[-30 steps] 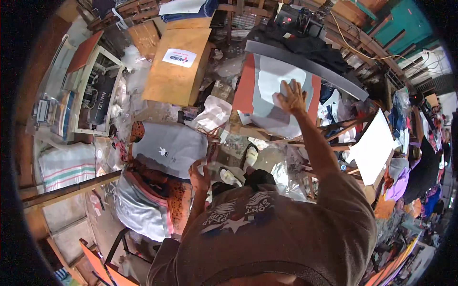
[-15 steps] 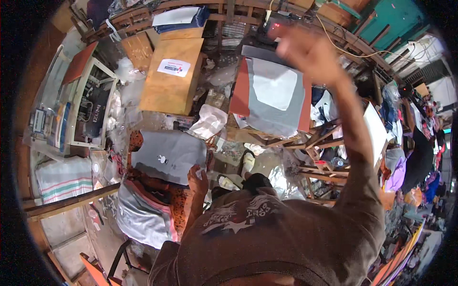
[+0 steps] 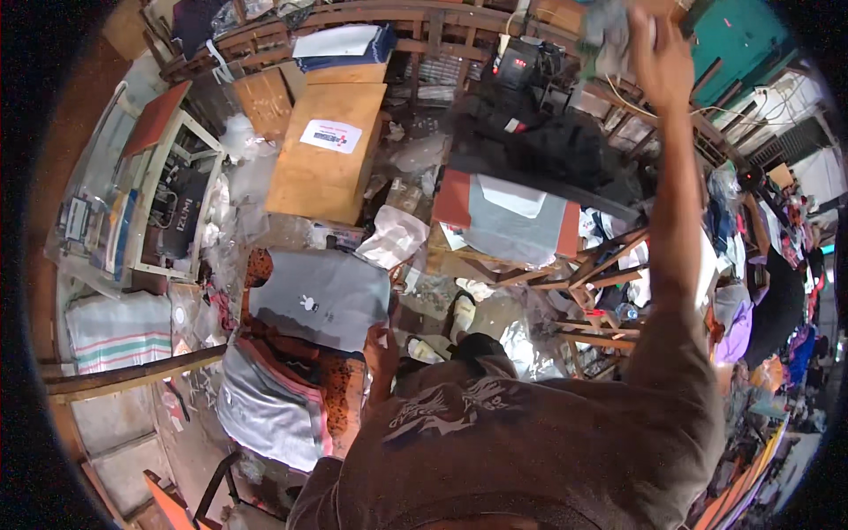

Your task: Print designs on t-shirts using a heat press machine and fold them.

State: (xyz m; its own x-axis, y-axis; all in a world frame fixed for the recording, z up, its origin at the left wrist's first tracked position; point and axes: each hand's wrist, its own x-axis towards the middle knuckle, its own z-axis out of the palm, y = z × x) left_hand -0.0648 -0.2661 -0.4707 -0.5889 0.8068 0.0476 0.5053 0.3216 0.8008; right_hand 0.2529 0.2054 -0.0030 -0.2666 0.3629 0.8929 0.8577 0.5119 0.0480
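Note:
My right hand (image 3: 664, 62) is raised at the back right beside a blurred grey object (image 3: 608, 40); motion smears its fingers. Below it, the black upper part of a press (image 3: 539, 150) hangs over a red board (image 3: 452, 199) bearing grey material (image 3: 508, 230) and a white sheet (image 3: 512, 190), partly hidden. My left hand (image 3: 382, 349) has curled fingers at the right edge of a grey fabric piece (image 3: 327, 300) with a small white rabbit print; a small pale item at the fingertips is unclear. Folded pale fabrics (image 3: 265, 415) lie on the speckled brown surface below.
A wooden board (image 3: 309, 177) with dark blue sheets behind it stands at back left. An open white-framed cabinet (image 3: 177, 194) is at left, a wooden rail (image 3: 132, 378) below it. Garments (image 3: 768, 300) crowd the right. Wooden framing (image 3: 601, 265) and sandalled feet show below the press.
My right hand has left the white sheet and risen to the back right. The press's dark upper part now covers more of the board. My left hand stays by the grey piece.

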